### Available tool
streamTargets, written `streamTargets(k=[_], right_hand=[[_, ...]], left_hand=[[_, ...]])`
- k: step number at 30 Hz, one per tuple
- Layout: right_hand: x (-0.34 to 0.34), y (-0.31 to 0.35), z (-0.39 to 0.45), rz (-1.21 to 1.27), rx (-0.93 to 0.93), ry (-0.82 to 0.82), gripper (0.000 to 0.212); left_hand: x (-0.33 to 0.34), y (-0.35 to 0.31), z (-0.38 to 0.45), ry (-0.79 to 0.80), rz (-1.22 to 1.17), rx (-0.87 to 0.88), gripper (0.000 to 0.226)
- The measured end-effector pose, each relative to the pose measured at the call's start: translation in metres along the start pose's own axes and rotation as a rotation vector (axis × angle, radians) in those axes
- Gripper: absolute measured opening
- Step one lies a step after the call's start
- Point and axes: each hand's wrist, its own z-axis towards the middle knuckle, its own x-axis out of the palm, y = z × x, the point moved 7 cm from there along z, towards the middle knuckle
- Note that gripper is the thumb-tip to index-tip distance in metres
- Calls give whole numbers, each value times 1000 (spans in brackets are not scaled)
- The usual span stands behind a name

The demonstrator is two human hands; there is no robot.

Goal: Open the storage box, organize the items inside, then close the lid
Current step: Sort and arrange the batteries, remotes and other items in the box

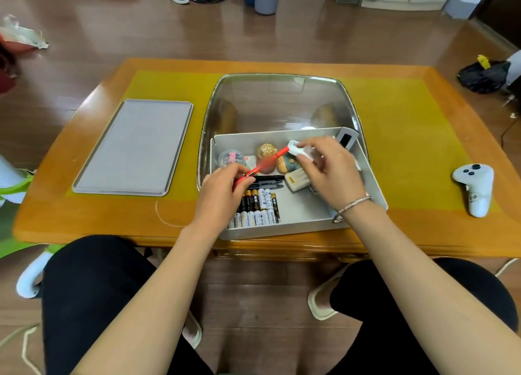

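Two hands work over the open storage box [375, 183] at frame centre, its clear lid [279, 101] tipped back. The left hand [225, 186] pinches a red pen [265, 162]; the right hand [329, 169] grips a small white object [296, 150]. Batteries [258, 208] line the box's near-left corner. A grey tray [135, 149] lies left, a white controller [476, 188] right.

You can't make out any text here. The batteries [259, 207] just below your left hand's fingers [238, 174] carry printed labels, too blurred to read. The yellow tag on the cream block [296, 180] beside your right fingers is illegible too.
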Motion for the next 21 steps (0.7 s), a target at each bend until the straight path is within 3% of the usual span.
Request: streamTargets(k=[3,6,11,15,17,19,21], right_hand=[[23,2,3,-76,25,120,32],[39,1,6,-187,-4,227,22],[56,5,2,-251,-69,377,15],[64,14,-2,-143,-75,390,17],[66,17,0,-68,-49,374,32],[68,11,1,-41,17,367,9],[58,4,4,-12,81,290,36]], left_hand=[[0,-4,2,47,-14,30,15],[0,-8,3,83,-41,66,13],[-7,-10,5,14,-213,24,12],[-11,-9,8,-62,-399,-51,18],[-8,-16,8,-50,-359,0,14],[-6,-18,10,-37,-280,14,13],[-5,-14,14,2,-215,-7,17]])
